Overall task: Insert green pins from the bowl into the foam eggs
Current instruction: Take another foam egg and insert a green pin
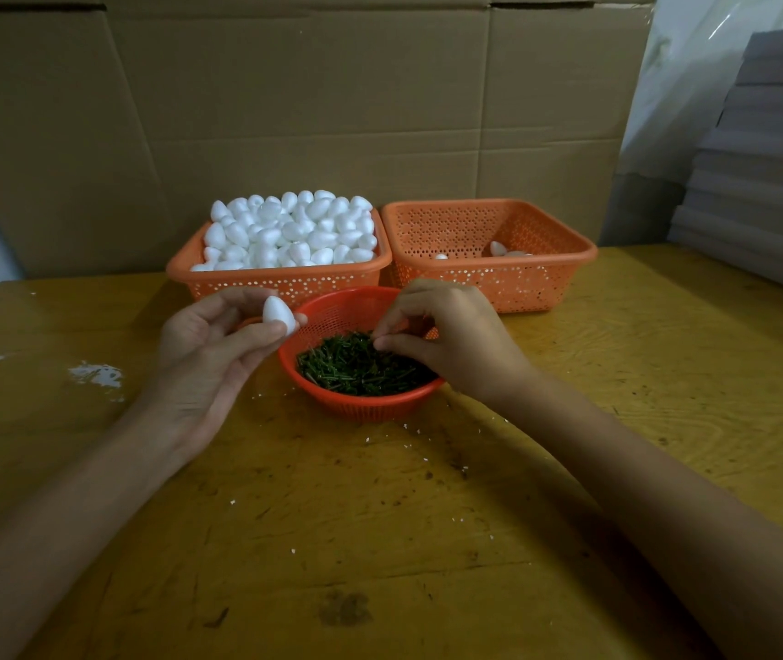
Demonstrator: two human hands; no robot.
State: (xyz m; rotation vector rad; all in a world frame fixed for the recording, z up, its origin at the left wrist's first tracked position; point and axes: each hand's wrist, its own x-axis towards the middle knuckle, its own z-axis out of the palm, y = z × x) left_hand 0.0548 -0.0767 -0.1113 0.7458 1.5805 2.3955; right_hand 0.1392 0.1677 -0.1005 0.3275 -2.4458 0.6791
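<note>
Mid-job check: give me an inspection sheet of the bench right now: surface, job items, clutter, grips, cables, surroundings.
Surface: yellow wooden table, scuffed, white smears at left.
Job's things: red bowl of green pins; left basket heaped with foam eggs; right basket holds a few.
Clutter: white crumbs around the bowl.
Grips: left hand holds one foam egg; right hand pinches among the pins.
Cables: nothing seen.
Surroundings: cardboard sheets behind; grey stacked boards at right.

A single head-worn wide-angle camera looks forward and down, close over the wooden table (pixel 427 540); the left hand (pixel 208 354) and right hand (pixel 451 340) sit mid-frame, cardboard wall (pixel 284 111) beyond them.
</note>
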